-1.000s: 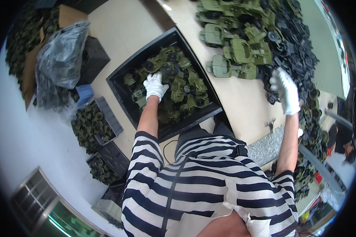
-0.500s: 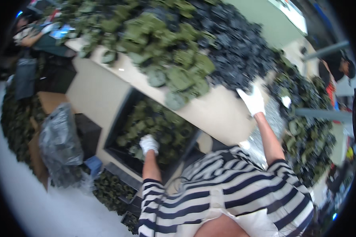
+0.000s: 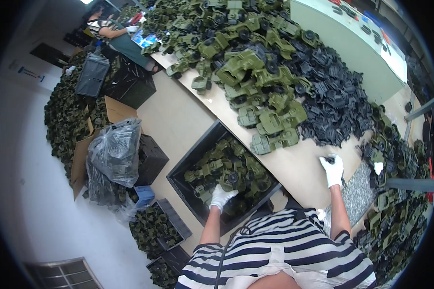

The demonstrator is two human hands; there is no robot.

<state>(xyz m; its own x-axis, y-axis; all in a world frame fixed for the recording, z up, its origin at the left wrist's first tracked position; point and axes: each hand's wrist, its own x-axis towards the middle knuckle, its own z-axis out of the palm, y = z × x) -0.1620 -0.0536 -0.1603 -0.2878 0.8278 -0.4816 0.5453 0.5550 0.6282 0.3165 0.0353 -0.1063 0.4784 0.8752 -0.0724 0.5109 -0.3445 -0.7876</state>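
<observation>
My left hand point(image 3: 222, 198), in a white glove, reaches into a black crate point(image 3: 190, 210) of olive-green toy jeeps. Its fingers close on one toy jeep point(image 3: 230, 179) with black wheels, partly covered by the glove. My right hand point(image 3: 333, 170), also gloved, is over the pale tabletop point(image 3: 299, 168) with a small black plastic part point(image 3: 331, 160) between thumb and fingers. Just beyond it lies a heap of black plastic parts point(image 3: 335, 91). To the left of that heap, many green toy jeeps point(image 3: 272, 123) are piled up to the table's edge.
A cardboard box point(image 3: 115, 110) with a grey plastic bag point(image 3: 115, 151) stands left, near more crates of green toys point(image 3: 152, 231). Another person point(image 3: 108, 31) works at the far left. At right, a grey metal bar point(image 3: 412, 184) crosses above more toys point(image 3: 393, 221).
The view has swung, shifting the scene right and down. My right hand, spread at the black heap before, has drawn back with a black part. My left hand has closed on a jeep.
</observation>
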